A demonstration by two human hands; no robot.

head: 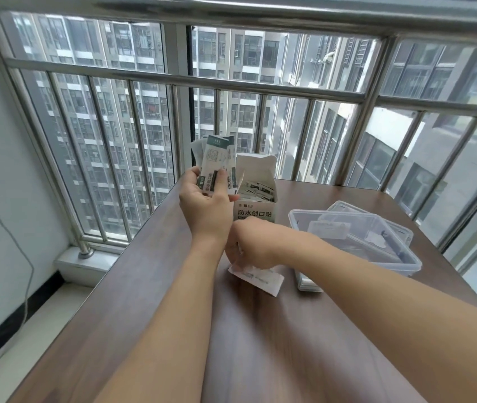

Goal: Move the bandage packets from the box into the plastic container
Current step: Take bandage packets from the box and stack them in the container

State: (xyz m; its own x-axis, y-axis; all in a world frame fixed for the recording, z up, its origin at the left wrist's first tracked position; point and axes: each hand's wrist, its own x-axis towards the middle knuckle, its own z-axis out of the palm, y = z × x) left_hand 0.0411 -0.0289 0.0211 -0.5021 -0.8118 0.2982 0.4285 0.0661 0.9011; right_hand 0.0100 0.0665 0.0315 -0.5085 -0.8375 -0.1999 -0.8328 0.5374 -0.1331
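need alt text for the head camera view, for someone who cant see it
A person's left hand holds up a fan of bandage packets beside an open box on a wooden table. Their right hand reaches to a packet lying on the table, next to a clear plastic container.

I see a dark wood-grain table (150, 286) with a smooth, faintly glossy top, a clear glossy plastic container (356, 242), a matt white cardboard box (256, 199), paper bandage packets (216, 167), and polished metal railings (260, 85).
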